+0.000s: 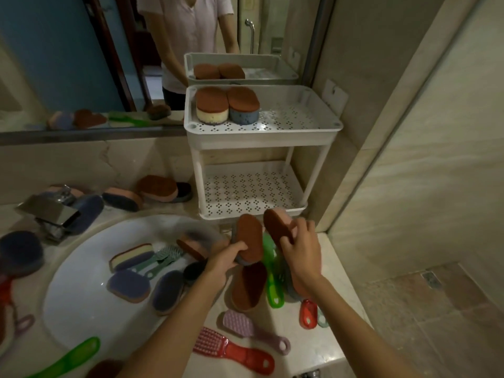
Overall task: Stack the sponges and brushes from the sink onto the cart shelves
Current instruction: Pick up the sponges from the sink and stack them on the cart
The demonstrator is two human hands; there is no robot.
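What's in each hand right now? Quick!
Left hand: grips an oval brown-topped grey sponge.
Right hand: grips an oval brown-topped pink sponge.

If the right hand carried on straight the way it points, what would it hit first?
The right hand, sponge leading, would probably meet the front rim of the lower cart shelf; depth is unclear.

A: The cart (261,129)?
B: White, its shelves punched with diamond clusters.
A: Its sponges?
B: Rust-brown tops; left sponge (212,113) cream over purple, right sponge (243,115) grey-blue.
A: Brushes?
B: A red brush (240,353), a lilac brush (242,324), a green brush (273,291).
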